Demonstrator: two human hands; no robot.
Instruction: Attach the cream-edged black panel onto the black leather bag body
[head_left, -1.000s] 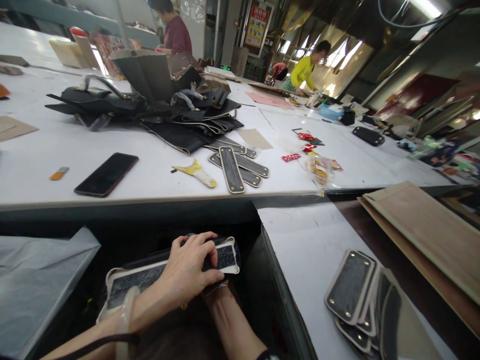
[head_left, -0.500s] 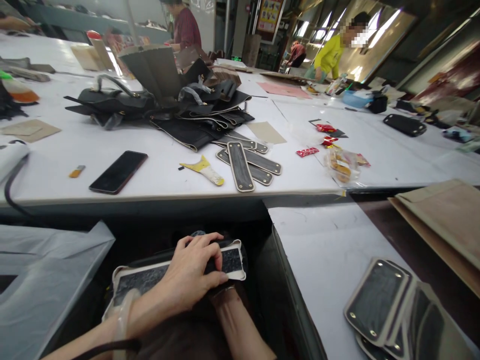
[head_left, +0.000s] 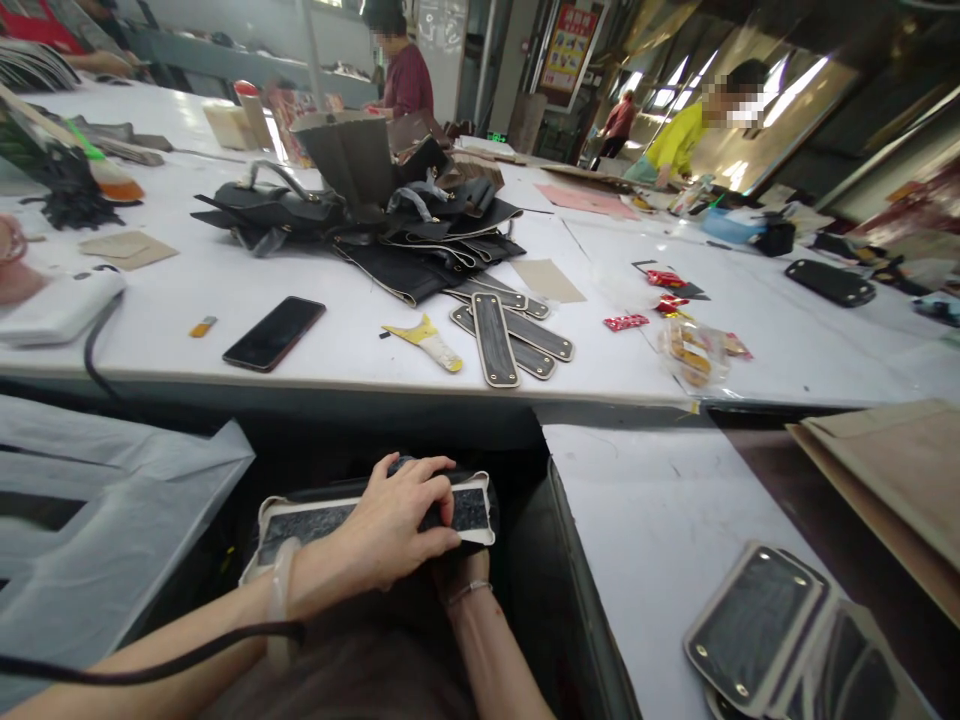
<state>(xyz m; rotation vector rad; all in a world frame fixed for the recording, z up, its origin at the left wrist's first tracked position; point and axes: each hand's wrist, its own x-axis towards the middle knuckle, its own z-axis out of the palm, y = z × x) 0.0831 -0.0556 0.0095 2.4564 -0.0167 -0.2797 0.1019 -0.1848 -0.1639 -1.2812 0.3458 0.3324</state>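
Low in the view, over my lap, lies a long black piece with a dark textured panel (head_left: 311, 527) inside a pale raised rim, like the underside of a bag. My left hand (head_left: 405, 515) reaches across its top with fingers bent over the panel and the thumb at the near edge. Under the piece's right end is my right hand (head_left: 459, 572); its fingers are hidden by the piece and my left hand. A pale bangle (head_left: 280, 585) circles the left wrist, and a thin bracelet (head_left: 469, 590) the right.
Black bag parts (head_left: 420, 255) heap on the white table (head_left: 360, 375). Nearer are a phone (head_left: 275, 333), a yellow-white scrap (head_left: 424, 343) and several dark rimmed strips (head_left: 495, 340). More rimmed panels (head_left: 757, 625) stack at right. Other people, including one in yellow (head_left: 679, 138), stand beyond.
The camera view has shifted, so the table things sit farther right. Both hands stay at the piece; more of my right wrist and its bracelet now shows.
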